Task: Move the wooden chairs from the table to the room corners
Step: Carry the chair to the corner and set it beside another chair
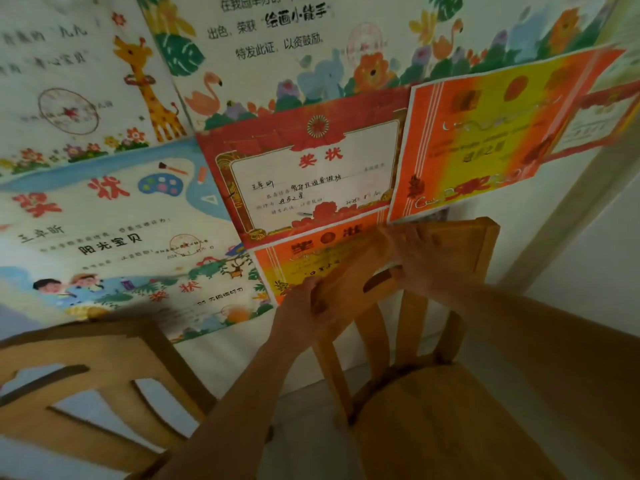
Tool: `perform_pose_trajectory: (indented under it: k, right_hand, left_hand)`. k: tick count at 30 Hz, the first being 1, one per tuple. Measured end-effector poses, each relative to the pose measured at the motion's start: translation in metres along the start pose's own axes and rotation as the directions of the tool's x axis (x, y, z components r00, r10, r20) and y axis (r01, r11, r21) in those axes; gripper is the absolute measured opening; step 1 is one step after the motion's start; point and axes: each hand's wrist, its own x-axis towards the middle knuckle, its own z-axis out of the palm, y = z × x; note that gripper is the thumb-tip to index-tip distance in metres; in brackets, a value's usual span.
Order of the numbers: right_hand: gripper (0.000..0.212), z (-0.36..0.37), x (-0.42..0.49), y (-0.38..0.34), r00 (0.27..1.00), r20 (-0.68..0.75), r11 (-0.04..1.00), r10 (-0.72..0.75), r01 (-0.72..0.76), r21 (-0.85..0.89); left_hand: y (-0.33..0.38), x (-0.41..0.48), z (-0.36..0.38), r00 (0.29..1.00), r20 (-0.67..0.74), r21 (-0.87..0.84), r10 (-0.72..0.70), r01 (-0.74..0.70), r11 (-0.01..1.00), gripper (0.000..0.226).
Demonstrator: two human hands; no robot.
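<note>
Both forearms reach to the wooden chair (426, 393) by the wall (588, 258)
Left hand (308, 306) and right hand (412, 251) are each closed around its top rail; a second chair (90, 386) stands beside it

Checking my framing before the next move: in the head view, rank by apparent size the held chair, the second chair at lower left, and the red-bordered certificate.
1. Held chair, largest.
2. Second chair, cropped and nearer, so unsure.
3. Red-bordered certificate, smallest.
</note>
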Motion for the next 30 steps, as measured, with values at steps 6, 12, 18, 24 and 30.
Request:
perform_pose_trajectory:
  k: [6,12,18,24,30]
  right_hand:
    - [0.068,0.014,0.046,0.034,0.994,0.093,0.994,-0.062,0.071,-0.088]
    - [0.108,0.019,0.051,0.039,0.994,0.089,0.994,-0.062,0.069,-0.079]
    - [0.118,0.011,0.055,0.037,0.991,0.09,0.981,-0.101,0.114,-0.158]
    - [0.101,0.01,0.058,0.03,0.985,0.114,0.978,-0.127,0.144,-0.153]
    - [0.092,0.012,0.066,-0.003,0.972,0.167,0.973,-0.162,0.186,-0.134]
  left_hand:
    - [-0.01,0.009,0.012,0.995,-0.057,0.019,-0.079,0.081,0.997,0.048]
    - [-0.034,-0.018,0.03,0.935,-0.176,-0.515,-0.308,0.179,0.839,0.042]
    - [-0.015,-0.034,0.054,0.909,-0.295,-0.542,-0.294,0.094,0.835,0.024]
    - [-0.012,-0.041,0.057,0.871,-0.382,-0.556,-0.309,0.05,0.83,0.035]
    - [-0.039,-0.057,0.034,0.868,-0.385,-0.52,-0.314,0.077,0.851,0.015]
